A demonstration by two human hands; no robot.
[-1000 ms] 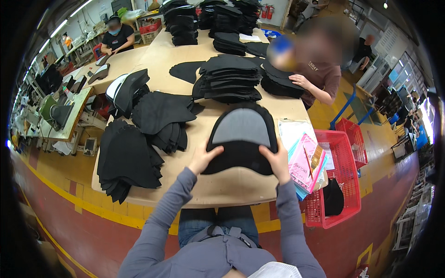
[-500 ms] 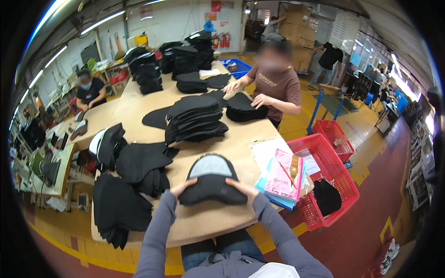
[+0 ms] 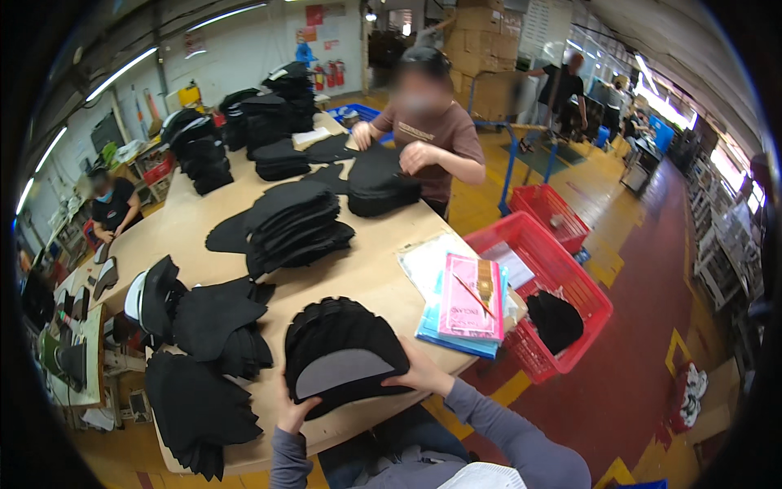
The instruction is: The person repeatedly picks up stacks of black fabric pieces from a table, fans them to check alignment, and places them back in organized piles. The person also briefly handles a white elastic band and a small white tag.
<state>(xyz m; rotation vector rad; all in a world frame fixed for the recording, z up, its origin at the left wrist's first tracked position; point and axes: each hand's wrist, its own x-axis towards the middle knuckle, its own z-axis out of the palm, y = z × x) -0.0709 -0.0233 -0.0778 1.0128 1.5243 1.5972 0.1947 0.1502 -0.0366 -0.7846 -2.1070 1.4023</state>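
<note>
Black pieces (image 3: 349, 339) are needing even support, so I'm gripping opposite edges with left hand (image 3: 293, 413) and right hand (image 3: 424, 372).

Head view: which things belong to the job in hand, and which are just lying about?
Likely part of the job:
- black stack with a grey patch, held between left hand and right hand
- black pile of similar pieces on the tan table

Seemingly just lying about:
- pink booklet
- red pencil on it
</note>
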